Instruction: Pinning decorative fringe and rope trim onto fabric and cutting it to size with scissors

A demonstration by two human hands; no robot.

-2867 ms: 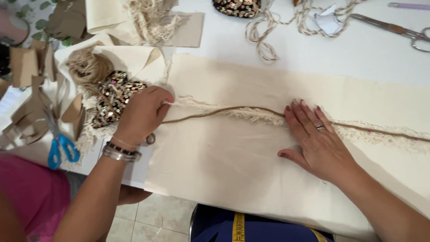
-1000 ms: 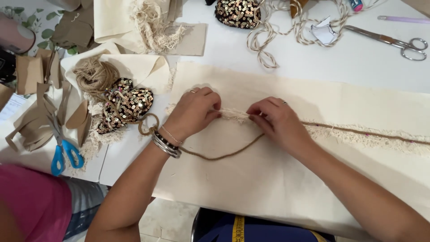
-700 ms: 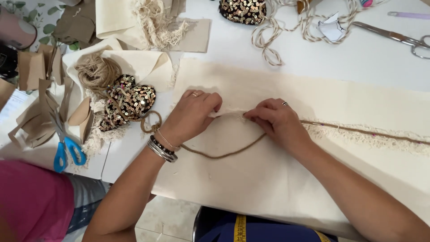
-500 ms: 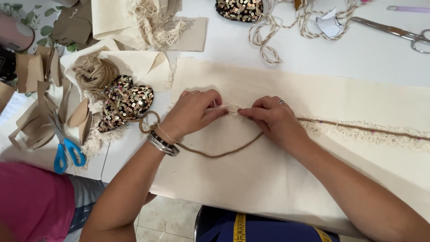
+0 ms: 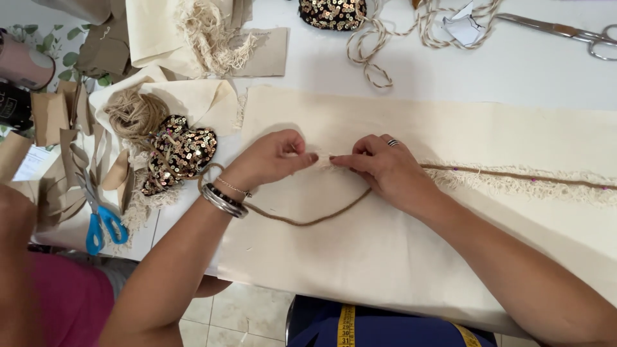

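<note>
On cream cloth (image 5: 385, 250), left hand (image 5: 273, 157) and right hand (image 5: 385, 170) pinching frayed fringe (image 5: 514, 186) together, fingertips closed. Rightward, jute cord (image 5: 514, 175) already laid along fringe; leftward, cord looping loose, unplaced.

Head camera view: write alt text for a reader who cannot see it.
Left hand and right hand pinch a frayed fringe at the middle of a cream cloth, a brown cord looping below. Blue-handled scissors lie at left.

Left hand (image 5: 273, 157) and right hand (image 5: 385, 168) pinch frayed fringe (image 5: 324, 160) on cream cloth (image 5: 385, 250); brown cord (image 5: 302, 220) loops below
</note>
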